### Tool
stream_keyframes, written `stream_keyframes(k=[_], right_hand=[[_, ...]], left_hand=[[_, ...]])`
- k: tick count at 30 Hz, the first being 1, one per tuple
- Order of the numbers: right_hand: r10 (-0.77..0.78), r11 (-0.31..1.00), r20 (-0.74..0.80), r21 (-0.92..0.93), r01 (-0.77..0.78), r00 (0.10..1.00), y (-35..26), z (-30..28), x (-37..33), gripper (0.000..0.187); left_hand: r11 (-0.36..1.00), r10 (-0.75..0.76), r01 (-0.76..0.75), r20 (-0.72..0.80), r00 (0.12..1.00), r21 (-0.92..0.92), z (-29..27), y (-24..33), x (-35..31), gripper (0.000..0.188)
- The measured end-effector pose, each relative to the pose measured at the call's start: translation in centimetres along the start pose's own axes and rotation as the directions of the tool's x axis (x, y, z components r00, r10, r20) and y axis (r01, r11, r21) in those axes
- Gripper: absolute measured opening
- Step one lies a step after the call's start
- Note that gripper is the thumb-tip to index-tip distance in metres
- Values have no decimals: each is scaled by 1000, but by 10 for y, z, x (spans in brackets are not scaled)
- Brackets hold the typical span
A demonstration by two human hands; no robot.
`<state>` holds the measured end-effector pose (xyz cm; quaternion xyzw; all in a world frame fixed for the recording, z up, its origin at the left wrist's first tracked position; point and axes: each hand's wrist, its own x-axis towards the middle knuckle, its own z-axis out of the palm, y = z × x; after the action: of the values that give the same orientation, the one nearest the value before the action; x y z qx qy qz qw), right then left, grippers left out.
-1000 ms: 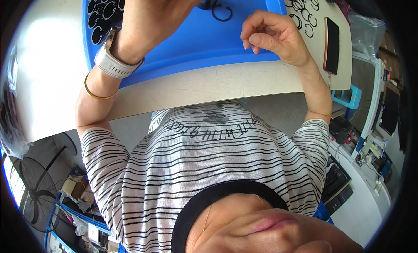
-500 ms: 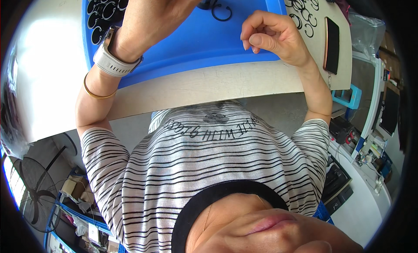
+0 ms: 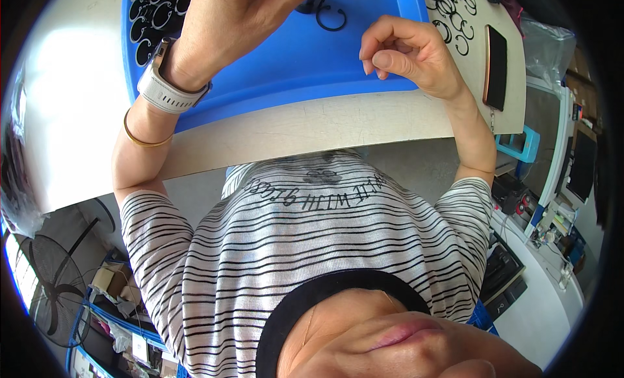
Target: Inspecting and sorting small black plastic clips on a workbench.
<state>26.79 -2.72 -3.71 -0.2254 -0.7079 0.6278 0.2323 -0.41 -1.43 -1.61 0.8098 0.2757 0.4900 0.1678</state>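
My left hand (image 3: 237, 27) reaches over a blue tray (image 3: 286, 72), its fingertips cut off by the upper edge of the picture. Just under its thumb is a small black part (image 3: 309, 3); I cannot make out whether the hand grips it. Close beside that lies a black C-shaped retaining ring (image 3: 331, 30) on the tray floor. Over the tray's near right corner hovers my right hand (image 3: 413, 58), fingers loosely curled in toward the thumb, with nothing visible in them. Black ring-shaped parts (image 3: 153, 17) stand packed in rows along the tray's left side.
Loose black retaining rings (image 3: 448, 14) are scattered on the pale table (image 3: 260, 137) right of the tray. A dark phone (image 3: 495, 69) lies further right, near the table's edge. A standing fan (image 3: 55, 290) is at the lower left, beside blue shelving.
My left wrist has shifted very slightly up and to the left. My right hand, the tray and the rings look the same.
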Motion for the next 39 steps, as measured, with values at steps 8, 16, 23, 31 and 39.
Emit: stream_keyframes(k=[8, 16, 23, 31, 39], right_hand=[[28, 999, 3, 22, -28, 1000, 0, 0, 0, 24], [32, 999, 8, 20, -33, 999, -2, 0, 1, 23], [38, 999, 13, 19, -38, 999, -2, 0, 0, 23], [31, 1000, 13, -2, -31, 999, -2, 0, 0, 22], [39, 999, 31, 4, -39, 999, -2, -1, 0, 23]], left_hand=[[999, 2, -3, 25, 1000, 40, -3, 2, 2, 47], [998, 48, -48, -13, 999, 46, 0, -2, 1, 49], [1000, 15, -15, -14, 1000, -1, 0, -2, 0, 48], [999, -23, 24, 5, 1000, -28, -1, -3, -1, 46], [999, -4, 5, 23, 1000, -45, -2, -4, 0, 44]])
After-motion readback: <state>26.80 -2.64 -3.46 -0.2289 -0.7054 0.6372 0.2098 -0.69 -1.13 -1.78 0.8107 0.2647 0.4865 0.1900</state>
